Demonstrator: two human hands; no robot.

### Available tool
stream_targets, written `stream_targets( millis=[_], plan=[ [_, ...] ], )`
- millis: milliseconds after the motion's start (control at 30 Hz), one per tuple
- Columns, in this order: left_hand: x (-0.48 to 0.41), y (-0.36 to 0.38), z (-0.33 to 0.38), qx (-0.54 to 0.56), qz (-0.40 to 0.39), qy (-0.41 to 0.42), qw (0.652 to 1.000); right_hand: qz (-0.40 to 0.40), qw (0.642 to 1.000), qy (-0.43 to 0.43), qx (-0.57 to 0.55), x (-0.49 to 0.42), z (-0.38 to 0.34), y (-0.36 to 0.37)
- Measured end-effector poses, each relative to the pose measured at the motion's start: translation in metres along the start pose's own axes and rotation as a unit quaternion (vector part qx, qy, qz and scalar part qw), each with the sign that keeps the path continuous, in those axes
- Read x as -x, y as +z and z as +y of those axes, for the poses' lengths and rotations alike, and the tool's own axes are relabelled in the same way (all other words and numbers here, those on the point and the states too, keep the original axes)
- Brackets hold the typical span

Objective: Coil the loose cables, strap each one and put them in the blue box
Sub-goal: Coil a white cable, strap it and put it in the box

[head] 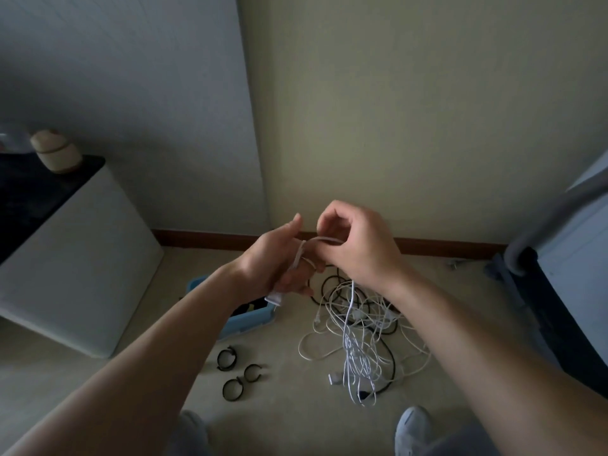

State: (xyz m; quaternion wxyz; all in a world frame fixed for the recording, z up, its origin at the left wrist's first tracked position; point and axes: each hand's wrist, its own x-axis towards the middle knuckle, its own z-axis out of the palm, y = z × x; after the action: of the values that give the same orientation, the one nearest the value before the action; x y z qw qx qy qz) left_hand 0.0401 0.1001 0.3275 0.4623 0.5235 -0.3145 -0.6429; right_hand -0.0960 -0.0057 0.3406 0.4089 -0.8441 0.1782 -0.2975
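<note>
Both hands are raised above the floor, just above and right of the blue box (247,319), which lies partly hidden behind the left forearm. The left hand (276,264) is held edge-on with thumb up and fingers mostly straight, pointing away and down. Turns of a white cable (352,301) are looped round those fingers, and a white plug end hangs below the hand, just over the box's far rim.

The right hand (360,248) pinches the same cable between thumb and curled fingers. From that pinch a short span runs roughly level, leftward to the left hand; the rest drops almost straight down from under the right hand, its long axis near vertical, into the pile (371,353) on the floor.

That pile – white and black cables tangled together – lies right of the box. Three black straps (227,358) (each curled into a ring) lie on the floor nearer the person than the box, well apart from the pile.
</note>
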Motion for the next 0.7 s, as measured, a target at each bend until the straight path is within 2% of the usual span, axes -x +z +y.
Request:
stream_targets(
  millis=[133, 200, 300, 400, 500, 600, 700],
  plan=[
    [0.006, -0.001, 0.004, 0.012, -0.069, -0.025, 0.997, 0.046, 0.998, 0.002, 0.040, -0.002, 0.003, -0.006],
    [0.009, -0.001, 0.007, 0.032, -0.112, -0.025, 0.993, 0.044, 0.999, 0.018, 0.026, -0.003, 0.006, -0.009],
    [0.012, -0.002, 0.010, 0.090, -0.176, -0.002, 0.980, -0.035, 0.997, 0.051, -0.048, -0.005, 0.012, -0.010],
    [0.016, -0.007, 0.011, 0.138, -0.194, 0.032, 0.971, -0.114, 0.979, 0.103, -0.133, -0.003, 0.021, -0.010],
    [0.019, -0.011, 0.012, 0.179, -0.213, 0.068, 0.958, -0.179, 0.960, 0.160, -0.142, 0.000, 0.031, -0.005],
    [0.021, -0.009, 0.014, 0.235, -0.195, 0.107, 0.946, -0.251, 0.944, 0.198, -0.081, 0.007, 0.035, 0.007],
    [0.023, -0.007, 0.017, 0.298, -0.064, 0.140, 0.942, -0.276, 0.926, 0.248, -0.073, 0.013, 0.034, 0.021]
  ],
)
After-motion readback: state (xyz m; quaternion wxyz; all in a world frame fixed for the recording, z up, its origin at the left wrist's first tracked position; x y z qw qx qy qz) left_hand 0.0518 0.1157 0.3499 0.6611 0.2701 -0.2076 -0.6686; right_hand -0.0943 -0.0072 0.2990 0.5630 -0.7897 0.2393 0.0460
